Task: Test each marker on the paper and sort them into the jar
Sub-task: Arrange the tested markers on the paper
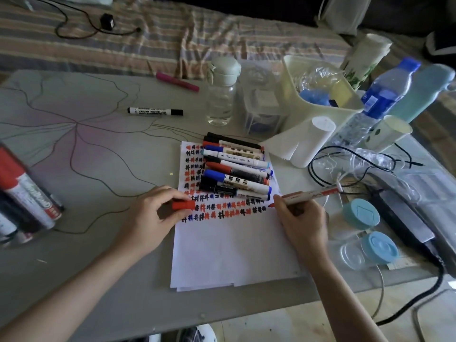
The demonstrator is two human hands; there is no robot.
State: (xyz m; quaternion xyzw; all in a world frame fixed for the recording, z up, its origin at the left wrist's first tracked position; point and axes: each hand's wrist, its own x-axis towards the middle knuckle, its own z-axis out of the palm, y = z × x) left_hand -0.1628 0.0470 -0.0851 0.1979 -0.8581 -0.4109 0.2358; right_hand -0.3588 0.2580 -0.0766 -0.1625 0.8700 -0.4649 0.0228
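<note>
Grey table point(103, 174) carries white paper point(229, 253) rowed with red, blue and black test marks. At the paper's right edge the right hand point(299, 218) grips 1 uncapped red marker point(311, 194), long axis running left-right, tip pointing left, tail raised rightward. The left hand point(153, 213) pinches its red cap point(183, 205). About 7 capped markers point(237, 169) lie piled on the paper's top. 1 black marker point(155, 111) lies apart.

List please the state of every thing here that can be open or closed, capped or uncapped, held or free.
Red marker: uncapped, held in right hand, tip at the paper.
Red cap: off, pinched by left hand.
Black whiteboard marker: capped, lying free.
Pink marker: capped, lying free.
Water bottle: capped, upright.
</note>
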